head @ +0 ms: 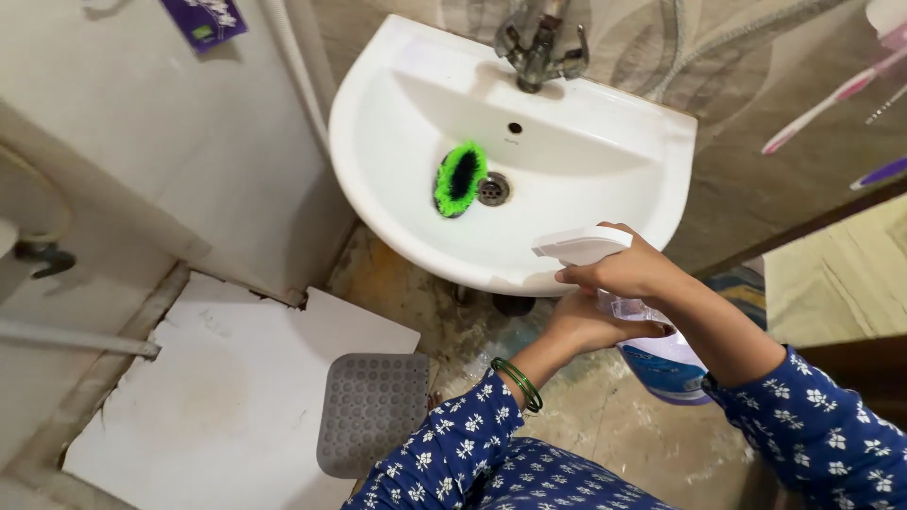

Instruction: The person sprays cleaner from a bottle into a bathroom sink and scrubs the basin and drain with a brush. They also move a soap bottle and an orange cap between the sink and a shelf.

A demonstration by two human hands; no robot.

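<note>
A spray bottle (661, 364) with a white trigger head (578, 246) and a clear body with a blue label is held in front of a white wash basin (416, 227). My right hand (628, 269) grips the trigger head from above. My left hand (590, 323), with green bangles on the wrist, holds the bottle's neck from below. The nozzle points toward the basin. Inside the basin a green and black scrub brush (459, 178) lies beside the metal drain (493, 190).
A metal tap (539, 45) stands at the basin's back. Below left are a white floor slab (217, 397) and a grey studded mat (370, 411). Pipes run along the left wall. Toothbrushes (831, 99) hang at upper right. The floor under the basin is stained.
</note>
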